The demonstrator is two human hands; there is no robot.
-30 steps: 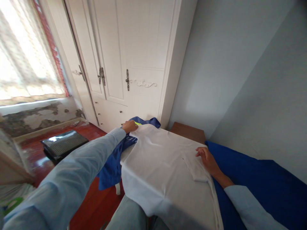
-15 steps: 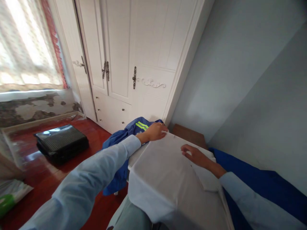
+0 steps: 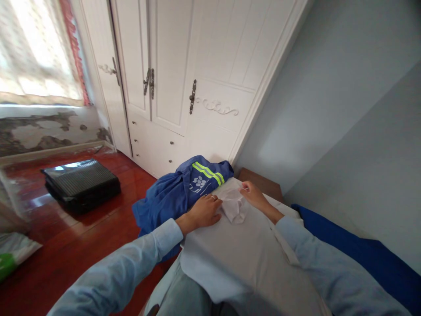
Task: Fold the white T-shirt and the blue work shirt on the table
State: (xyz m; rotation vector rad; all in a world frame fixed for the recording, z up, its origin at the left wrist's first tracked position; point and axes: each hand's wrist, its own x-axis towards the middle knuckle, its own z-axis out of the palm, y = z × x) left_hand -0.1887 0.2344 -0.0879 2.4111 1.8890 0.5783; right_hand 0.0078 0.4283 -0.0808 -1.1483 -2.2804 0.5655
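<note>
Plainly, both hands point(image 3: 203, 211) point(image 3: 255, 196) touch white garment point(image 3: 230, 250); blue garment point(image 3: 177, 191) just beside.

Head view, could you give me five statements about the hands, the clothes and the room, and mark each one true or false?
1. The left hand touches the white cloth. True.
2. The right hand holds the blue garment. False: the right hand is at the white cloth.
3. Yellow stripes show on the blue garment. True.
4. The black case lies on the white cloth. False: the black case lies on the red floor.
5. The wardrobe doors in view look shut. True.
</note>
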